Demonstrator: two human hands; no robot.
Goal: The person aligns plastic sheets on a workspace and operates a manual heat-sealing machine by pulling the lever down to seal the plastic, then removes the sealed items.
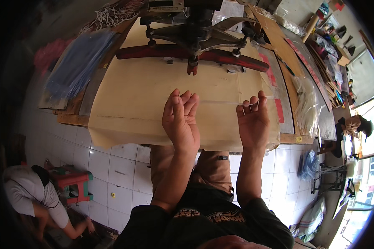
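Observation:
A thin clear plastic strip (pixel 220 102) runs nearly level between my two hands, above a tan sheet (pixel 133 97) that covers the worktable. My left hand (pixel 181 121) pinches the strip's left end between closed fingertips, palm turned inward. At the other end, my right hand (pixel 254 123) has its fingers curled around the strip, with the forefinger raised. Just beyond my hands hangs a machine head with a long dark red bar (pixel 153 52) and a notched red tip (pixel 192 68). The tip touches neither hand.
Bluish clear plastic sheets (pixel 81 62) lie stacked at the table's left. A bundle of clear strips (pixel 308 106) hangs over its right side. Tangled white cord (pixel 112 16) sits at the back left. A seated person (pixel 33 191) is by a red-and-green stool (pixel 72 180) at lower left.

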